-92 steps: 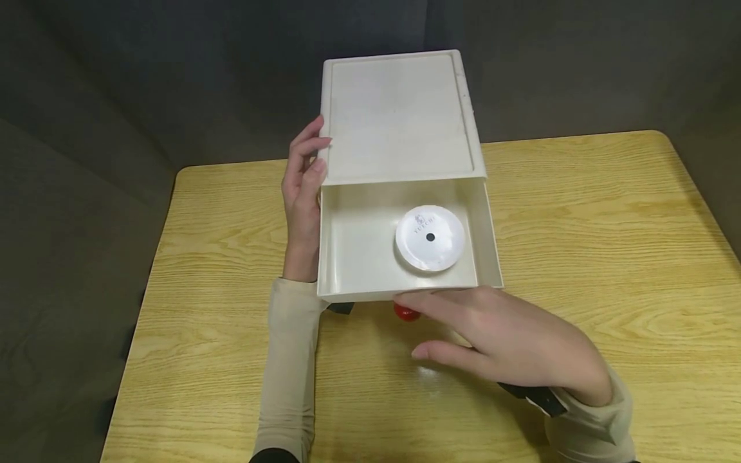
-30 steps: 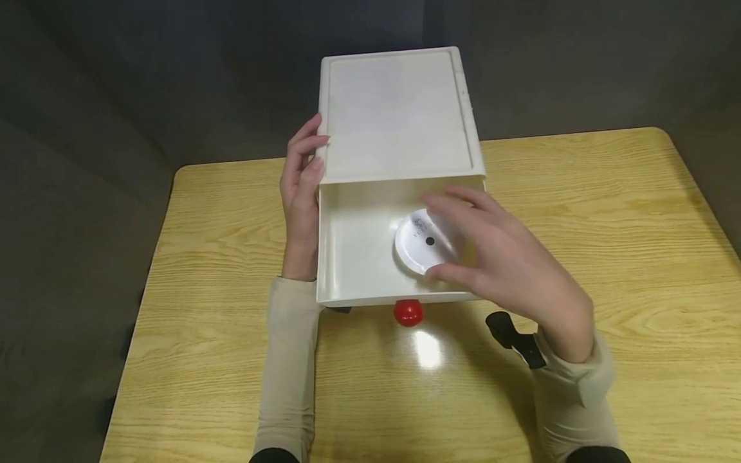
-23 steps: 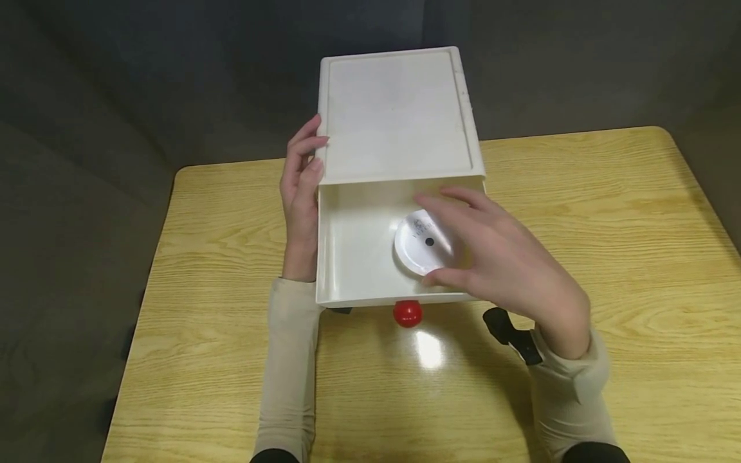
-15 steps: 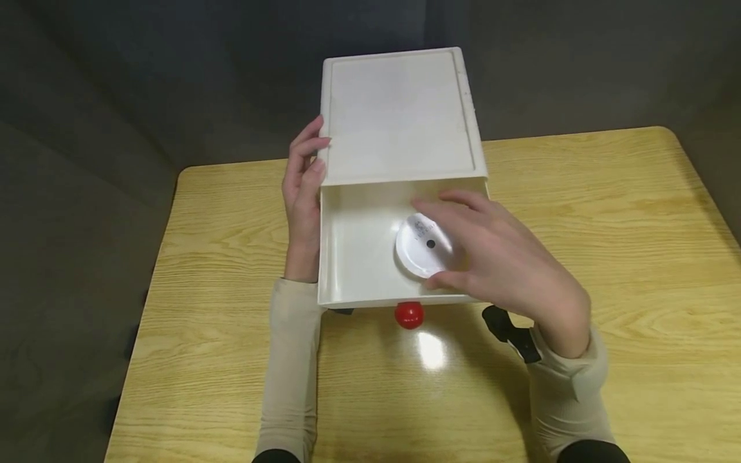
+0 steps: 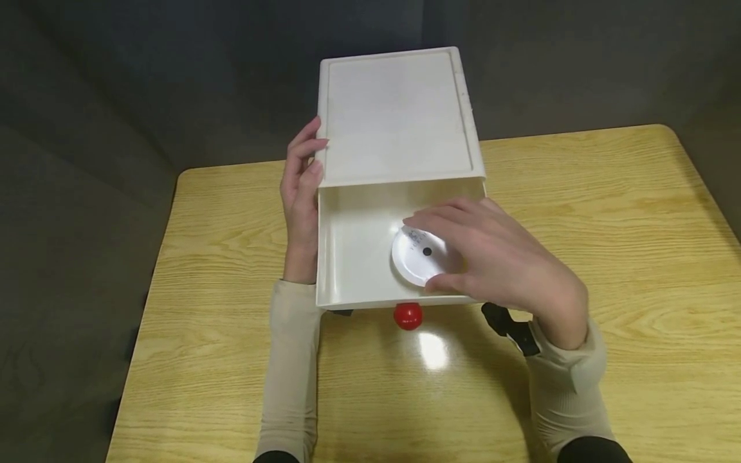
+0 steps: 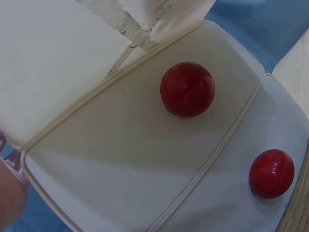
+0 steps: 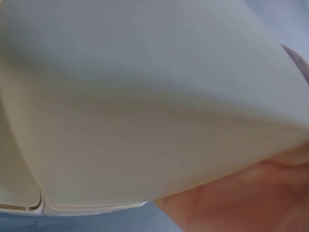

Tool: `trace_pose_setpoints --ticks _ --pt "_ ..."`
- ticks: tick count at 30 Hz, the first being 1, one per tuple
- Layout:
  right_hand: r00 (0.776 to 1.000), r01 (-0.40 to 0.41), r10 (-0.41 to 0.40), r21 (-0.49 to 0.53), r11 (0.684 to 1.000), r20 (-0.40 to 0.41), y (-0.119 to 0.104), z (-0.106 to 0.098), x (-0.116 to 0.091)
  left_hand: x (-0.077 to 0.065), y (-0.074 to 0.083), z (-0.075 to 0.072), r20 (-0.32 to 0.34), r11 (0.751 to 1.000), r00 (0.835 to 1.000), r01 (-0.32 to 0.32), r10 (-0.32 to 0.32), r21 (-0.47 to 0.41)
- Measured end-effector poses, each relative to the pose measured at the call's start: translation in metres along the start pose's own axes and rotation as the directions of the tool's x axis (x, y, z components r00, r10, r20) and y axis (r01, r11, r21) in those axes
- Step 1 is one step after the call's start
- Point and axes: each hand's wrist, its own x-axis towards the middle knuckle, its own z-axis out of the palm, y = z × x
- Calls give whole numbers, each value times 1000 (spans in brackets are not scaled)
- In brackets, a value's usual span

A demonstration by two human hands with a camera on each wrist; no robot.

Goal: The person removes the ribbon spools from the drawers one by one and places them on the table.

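On wooden desk (image 5: pixel 220 308), white disc (image 5: pixel 412 262) in open drawer (image 5: pixel 354 251) of white box (image 5: pixel 399 116) — R hand (image 5: pixel 498 254) holding disc rim, thumb opp. fingers, L hand (image 5: pixel 301 199) relaxed, touching box's L side.

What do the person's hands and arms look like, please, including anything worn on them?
The left hand and right hand are ungloved. Plain beige sleeves, creased in places, run up both arms, with black material farther up. A black attachment is worn near the right hand; its details are unclear.
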Motion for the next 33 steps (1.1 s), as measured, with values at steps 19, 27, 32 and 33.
trace_pose_setpoints --ticks 19,27,32,33 --pt "980 162 -151 81 983 -126 9 5 3 1 -1 -3 -4 1000 1000 7 -7 -8" --pt "963 230 -206 132 964 -174 11 9 8 0 1 -2 -4 1000 1000 13 -13 -9" --pt "946 290 -254 178 940 -201 12 9 9 1 1 -1 -3 1000 1000 17 -17 -12" --pt "947 292 -256 188 938 -193 12 8 8 1 1 -1 -2 1000 1000 18 -18 -10"
